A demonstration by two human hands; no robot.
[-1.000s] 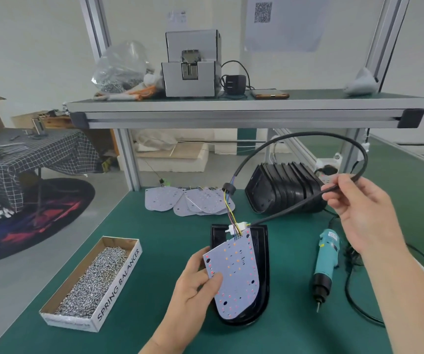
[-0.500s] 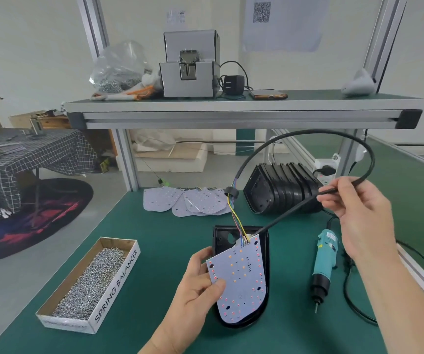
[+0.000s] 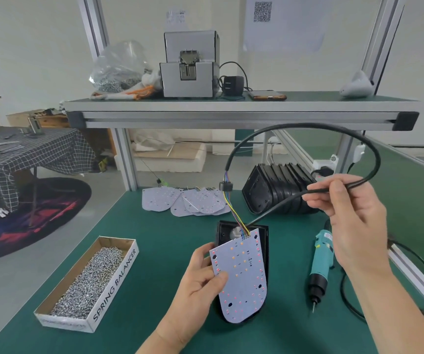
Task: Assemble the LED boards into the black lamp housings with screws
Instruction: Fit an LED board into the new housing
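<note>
Glossy black plastic housing (image 3: 265,241), matt green mat (image 3: 154,251), cardboard box (image 3: 119,284).

The words "SPRING BALANCER" are printed in dark capitals along the white side of the cardboard box (image 3: 115,284) filled with screws (image 3: 88,282). A QR code (image 3: 262,11) is shown on the paper sheet (image 3: 285,31) on the wall (image 3: 27,34); no other print can be read.

Left hand (image 3: 200,282): low, thumb pinching LED board (image 3: 241,277) edge. Right hand (image 3: 351,221): raised, forearm entering lower right, fingertips pinching black cable (image 3: 278,206).
</note>
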